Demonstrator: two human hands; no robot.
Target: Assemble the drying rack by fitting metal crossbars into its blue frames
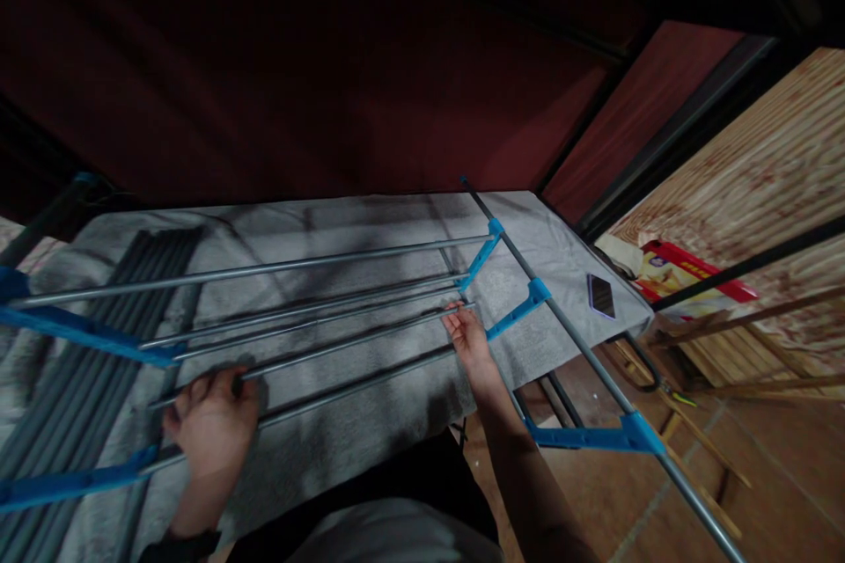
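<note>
A loose grey metal tube [356,339] lies across both of my hands, its two ends free of the blue brackets. Toward its left end, my left hand [217,422] is closed around it from above. The fingers of my right hand [466,332] pinch it near the right end. Around it is a half-built rack: a long side pole [574,330] on the right carries blue plastic brackets [518,314], and more blue brackets [79,330] stand on the left. Several crossbars, such as the far one [317,260], span between them. Another crossbar [356,390] runs nearest my body.
A bundle of grey tubes [155,281] lies at the left on the grey cloth-covered table [402,220]. A phone [600,296] rests near the right edge. Beyond are a red and yellow package [693,271] and wooden furniture. Dark red fabric [330,106] hangs behind the table.
</note>
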